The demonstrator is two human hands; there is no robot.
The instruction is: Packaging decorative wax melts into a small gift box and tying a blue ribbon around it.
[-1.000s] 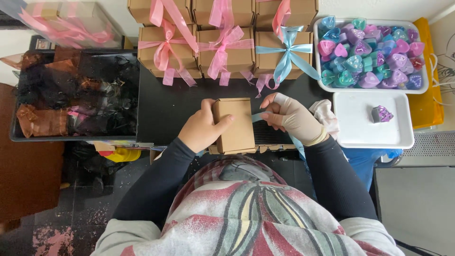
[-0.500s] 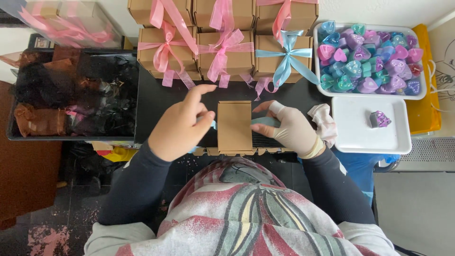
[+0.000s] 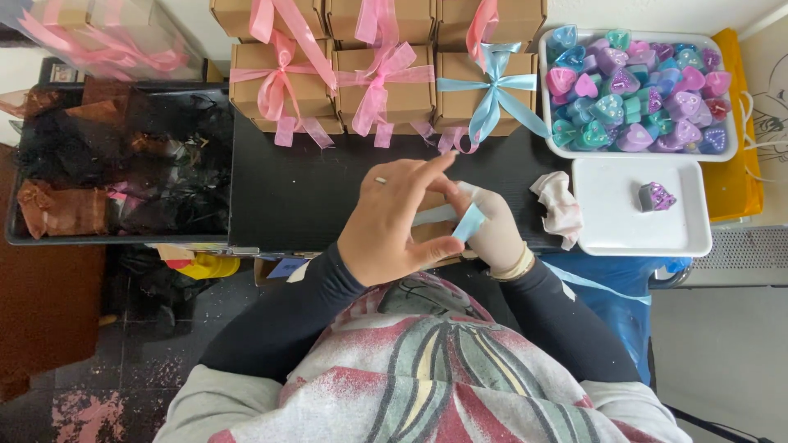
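The left hand [image 3: 394,217] covers most of the small box [image 3: 428,232] in front of the person, so only a brown bit shows. Most of the right hand [image 3: 492,230] is hidden behind the left one, and its fingers [image 3: 469,190] can hardly be seen. The blue ribbon [image 3: 469,221] goes in between the hands, and its ends are hidden. The top boxes [image 3: 377,12] are cut off by the edge. The dark things in the black tray [image 3: 123,238] are too blurry to tell apart.

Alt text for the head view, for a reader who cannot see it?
Both hands, the left hand over the gloved right hand, handle a light blue ribbon above a black table. Ribboned brown boxes and a tray of heart-shaped pieces sit behind.
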